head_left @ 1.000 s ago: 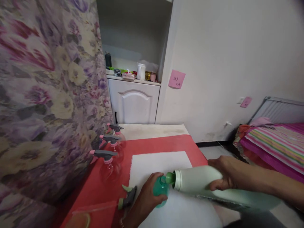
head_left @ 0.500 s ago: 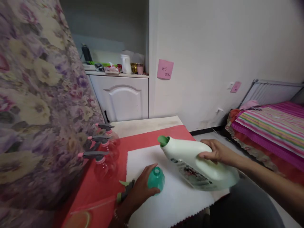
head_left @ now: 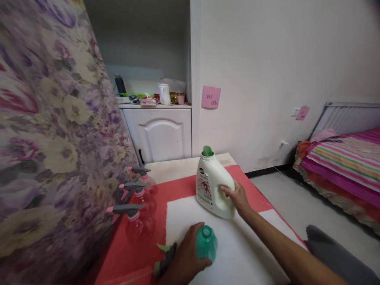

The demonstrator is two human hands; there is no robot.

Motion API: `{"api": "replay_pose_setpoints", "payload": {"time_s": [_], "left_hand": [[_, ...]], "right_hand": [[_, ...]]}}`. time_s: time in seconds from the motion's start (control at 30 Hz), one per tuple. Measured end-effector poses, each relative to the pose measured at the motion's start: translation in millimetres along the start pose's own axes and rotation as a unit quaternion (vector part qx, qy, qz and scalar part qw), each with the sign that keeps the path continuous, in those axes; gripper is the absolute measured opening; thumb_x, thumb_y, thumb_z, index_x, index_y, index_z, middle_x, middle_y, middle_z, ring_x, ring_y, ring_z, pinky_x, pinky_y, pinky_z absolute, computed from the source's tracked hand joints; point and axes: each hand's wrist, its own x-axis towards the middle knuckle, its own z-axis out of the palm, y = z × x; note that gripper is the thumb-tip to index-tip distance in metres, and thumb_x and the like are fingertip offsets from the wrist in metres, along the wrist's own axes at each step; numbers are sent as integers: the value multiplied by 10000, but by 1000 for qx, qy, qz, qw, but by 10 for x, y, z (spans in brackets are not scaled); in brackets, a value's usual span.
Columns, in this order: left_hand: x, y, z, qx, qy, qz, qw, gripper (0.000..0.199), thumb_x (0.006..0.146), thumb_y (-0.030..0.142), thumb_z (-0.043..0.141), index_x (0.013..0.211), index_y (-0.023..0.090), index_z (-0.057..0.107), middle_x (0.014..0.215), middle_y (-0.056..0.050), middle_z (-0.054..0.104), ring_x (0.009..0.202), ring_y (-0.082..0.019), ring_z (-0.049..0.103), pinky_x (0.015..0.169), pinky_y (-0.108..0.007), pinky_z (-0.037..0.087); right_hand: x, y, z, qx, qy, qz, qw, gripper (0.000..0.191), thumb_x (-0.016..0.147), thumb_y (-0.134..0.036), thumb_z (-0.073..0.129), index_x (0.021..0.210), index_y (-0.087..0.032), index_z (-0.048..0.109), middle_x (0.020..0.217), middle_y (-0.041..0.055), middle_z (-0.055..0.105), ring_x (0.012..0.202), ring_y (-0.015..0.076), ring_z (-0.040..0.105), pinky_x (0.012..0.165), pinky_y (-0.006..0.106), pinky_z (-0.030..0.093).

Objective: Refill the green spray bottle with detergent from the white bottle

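- Teal bottle [head_left: 206,245]: upright, neck open, between left thumb and fingers, over the white sheet [head_left: 234,245].
- Left hand [head_left: 187,255]: fingers curved, clamped on the teal bottle's side; thumb on the near side, fingertips on the far side.
- White jug [head_left: 216,188]: upright, beyond the left fingertips, in the right fingers' grip; printed label on front. Base is at the far part of the white sheet; can't tell if its full weight is down.
- Right hand [head_left: 236,197]: fingers closed on the jug's handle, thumb along the handle side.
- Green spout [head_left: 207,151]: in the jug's mouth, above and left of the right fingers.
- Spray head [head_left: 166,259]: gray and green, lying left of the left fingers, partly hidden by the hand.
- Three clear spray bottles [head_left: 139,227]: pink collars, gray triggers, in a row left of and beyond the left fingers.
- Red cover [head_left: 178,184]: under the white sheet, extends past both hands' fingers.
- Floral curtain [head_left: 59,138]: far left of the left fingers.
- White cabinet [head_left: 162,136]: well beyond both hands' fingers.
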Motion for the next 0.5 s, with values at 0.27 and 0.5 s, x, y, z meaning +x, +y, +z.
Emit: {"api": "replay_pose_setpoints", "payload": {"time_s": [0.27,0.5], "left_hand": [[26,-154,61,-10,10,35,999,879,550,143,706,1368,231,396,1444,-70,459,1331,-280,399,1129,-354,307],[-10,-43,-10,26,1,-4,1000,937,538,191,725,1406,244,376,1466,-87,462,1312,-352,435,1121,-436,319]], "right_hand": [[-167,331,286,-18,43,-5,999,319,777,-469,651,927,-211,539,816,25,615,744,224,578,673,335,494],[-573,412,-28,-27,75,-38,996,468,805,-436,633,1196,-224,488,1194,87,567,1117,273,549,981,452,434]]}}
